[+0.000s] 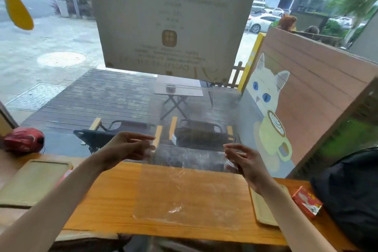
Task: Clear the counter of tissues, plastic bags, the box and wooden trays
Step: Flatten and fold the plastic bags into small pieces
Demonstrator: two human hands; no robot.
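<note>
I hold a clear plastic bag spread out flat above the wooden counter. My left hand pinches its upper left corner and my right hand pinches its upper right corner. The sheet hangs down from both hands over the counter's middle. A pale wooden tray lies on the counter at the left. A second wooden tray lies at the right, partly under my right forearm. A small red box sits to the right of that tray.
A black bag fills the counter's right end. A red bundle rests at the far left by the window. The counter runs along a glass window with a poster on it; outdoor chairs stand behind the glass.
</note>
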